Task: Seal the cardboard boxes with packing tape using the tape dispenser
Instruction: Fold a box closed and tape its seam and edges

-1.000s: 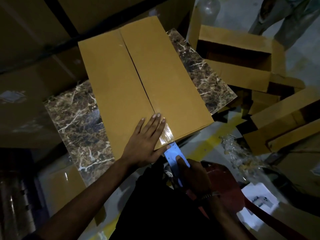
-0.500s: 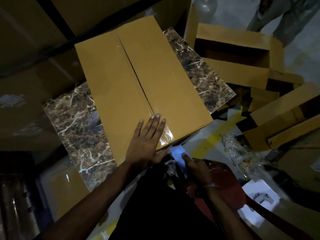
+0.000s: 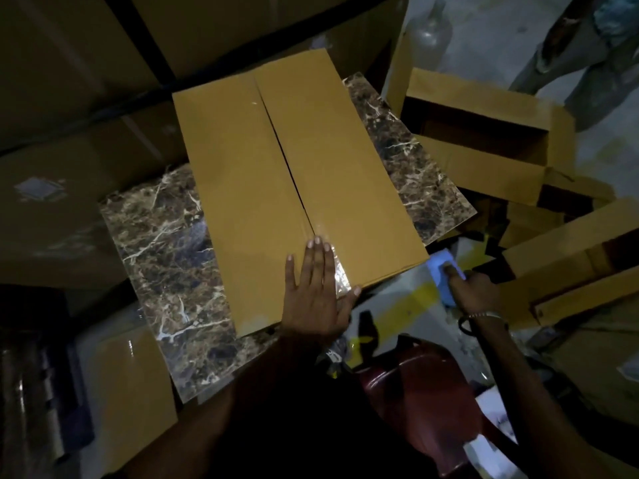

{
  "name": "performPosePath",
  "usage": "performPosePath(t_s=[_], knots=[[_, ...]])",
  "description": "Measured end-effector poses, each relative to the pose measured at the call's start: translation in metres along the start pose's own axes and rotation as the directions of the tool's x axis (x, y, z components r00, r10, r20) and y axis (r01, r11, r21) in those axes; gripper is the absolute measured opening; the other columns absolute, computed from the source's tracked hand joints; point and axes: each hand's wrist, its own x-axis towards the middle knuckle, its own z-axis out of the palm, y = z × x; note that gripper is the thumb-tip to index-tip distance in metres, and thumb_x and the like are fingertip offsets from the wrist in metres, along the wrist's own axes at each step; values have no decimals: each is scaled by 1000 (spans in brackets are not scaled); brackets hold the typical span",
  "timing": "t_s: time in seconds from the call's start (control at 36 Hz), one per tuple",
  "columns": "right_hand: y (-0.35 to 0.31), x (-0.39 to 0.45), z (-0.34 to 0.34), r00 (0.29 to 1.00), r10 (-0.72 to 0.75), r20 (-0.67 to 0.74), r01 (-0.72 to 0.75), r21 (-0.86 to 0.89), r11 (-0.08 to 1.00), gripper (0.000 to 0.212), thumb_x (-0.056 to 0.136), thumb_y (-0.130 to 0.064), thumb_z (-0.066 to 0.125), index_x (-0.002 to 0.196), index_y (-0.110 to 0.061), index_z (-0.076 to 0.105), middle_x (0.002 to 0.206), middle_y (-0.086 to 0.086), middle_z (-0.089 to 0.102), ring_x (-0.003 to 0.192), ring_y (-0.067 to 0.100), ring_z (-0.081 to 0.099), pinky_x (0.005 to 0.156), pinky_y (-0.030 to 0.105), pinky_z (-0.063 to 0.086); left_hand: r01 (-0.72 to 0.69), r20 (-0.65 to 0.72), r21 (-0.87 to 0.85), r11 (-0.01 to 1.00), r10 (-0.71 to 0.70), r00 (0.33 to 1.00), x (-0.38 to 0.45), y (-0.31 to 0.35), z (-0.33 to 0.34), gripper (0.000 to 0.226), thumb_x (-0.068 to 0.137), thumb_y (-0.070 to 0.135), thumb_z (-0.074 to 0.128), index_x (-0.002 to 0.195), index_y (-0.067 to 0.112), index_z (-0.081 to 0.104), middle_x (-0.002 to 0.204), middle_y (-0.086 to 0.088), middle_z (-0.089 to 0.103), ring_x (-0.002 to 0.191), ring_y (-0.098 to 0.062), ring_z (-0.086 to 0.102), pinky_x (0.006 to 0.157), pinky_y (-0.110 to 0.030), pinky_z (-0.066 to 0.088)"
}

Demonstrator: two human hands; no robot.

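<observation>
On a marbled tabletop, closed cardboard box, stiff but probably light, liable to slide. Left hand flat, fingers straight, pinning a tape end over the seam. Right hand, beside the near corner, wrapped around the blue tape dispenser.

The left hand lies flat, palm down, fingers straight and together, thumb spread to the right. The right hand is curled in a grip, wrist bent, forearm reaching forward.
</observation>
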Motion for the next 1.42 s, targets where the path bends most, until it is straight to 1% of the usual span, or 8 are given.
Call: performPosePath(t_s=[0.22, 0.53, 0.69, 0.83, 0.97, 1.11, 1.28, 1.42], knots=[[-45, 81, 5, 935, -354, -1, 344, -232, 910, 76, 102, -61, 42, 123, 10, 60, 103, 35, 65, 95, 49, 65, 70, 43, 45, -10, -9, 40, 999, 10, 1000, -1, -1, 8, 74, 113, 54, 24, 167, 3, 17, 176, -15, 10, 164, -26, 5, 127, -61, 15], [-92, 155, 54, 888, -433, 155, 441, -550, 709, 26, 102, -18, 57, 115, 5, 60, 111, 33, 66, 101, 48, 65, 81, 51, 52, 95, 25, 12, 995, -95, 995, 51, -35, -4, 73, 114, 54, 16, 169, 6, 7, 177, -11, 1, 164, -23, -7, 131, -54, 4], [-87, 146, 44, 879, -387, 279, 476, -444, 760, 34, 103, -31, 59, 106, 2, 62, 103, 31, 69, 95, 45, 67, 74, 45, 47, 122, 21, 42, 992, -123, 992, 52, -30, -2, 73, 114, 53, 19, 168, 4, 10, 177, -12, 4, 164, -23, -5, 130, -56, 8], [-96, 106, 10, 888, -460, 18, 458, -152, 876, 39, 101, -35, 63, 122, -4, 69, 110, 25, 73, 104, 43, 68, 83, 44, 52, 65, 14, 5, 998, -65, 998, 29, -25, -4, 80, 112, 58, 26, 167, 2, 12, 176, -15, 3, 164, -24, -2, 130, -57, 10], [-113, -2, -4, 584, -791, -185, 803, -16, 596, 18, 99, -29, 66, 108, -15, 73, 106, 4, 73, 104, 28, 67, 87, 43, 53, -114, -10, -41, 993, 113, 994, 5, -35, -12, 96, 104, 69, 44, 166, 0, 19, 176, -15, 10, 164, -25, 5, 129, -58, 14], [-118, -53, 29, 175, -980, 97, 982, -84, 167, 37, 99, -40, 66, 123, -12, 72, 144, 5, 61, 146, 24, 44, 115, 44, 39, -165, 121, -67, 984, 173, 978, 15, -53, -24, 106, 98, 81, 42, 169, 12, 8, 178, -6, -2, 163, -15, -8, 132, -47, 2], [-129, -50, 64, 75, -874, 480, 973, -226, -41, 57, 112, -37, 32, 164, -14, 26, 171, 3, 21, 160, 14, 9, 126, 44, 20, -96, -223, -365, 926, 13, 975, 18, -69, -18, 43, 99, 35, 70, 138, 16, 70, 149, 1, 62, 147, -14, 49, 122, -54, 32], [-166, -33, 76, 77, -841, 536, 952, -291, -99, 60, 113, -43, 21, 166, -17, 14, 173, -1, 11, 161, 17, 0, 128, 49, 10, 223, -208, -239, 945, -275, 939, 21, -69, -12, 59, 106, 43, 52, 158, 14, 47, 169, -8, 37, 159, -25, 28, 127, -54, 21]])
